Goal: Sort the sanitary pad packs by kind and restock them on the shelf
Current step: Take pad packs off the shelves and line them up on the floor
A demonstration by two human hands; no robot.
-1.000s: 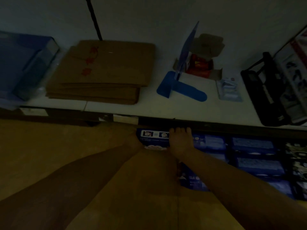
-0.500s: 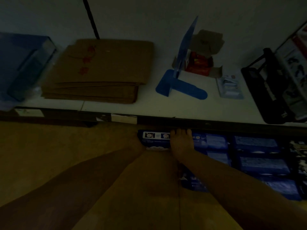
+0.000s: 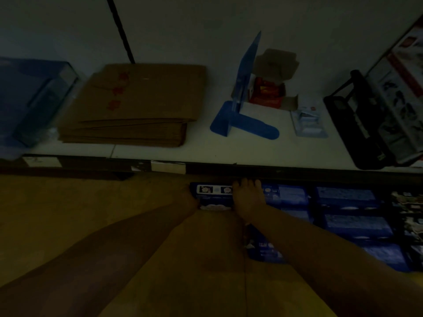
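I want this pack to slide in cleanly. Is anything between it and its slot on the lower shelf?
Nothing visible. The left hand and right hand touch the pad pack at the shelf edge, beside the blue packs. The slot beyond is hidden under that edge.

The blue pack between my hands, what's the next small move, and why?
Probably slide the blue pack straight back under the upper shelf edge. Your left hand and right hand bracket its ends, and it already lines up left of the matching blue packs, so only depth seems left.
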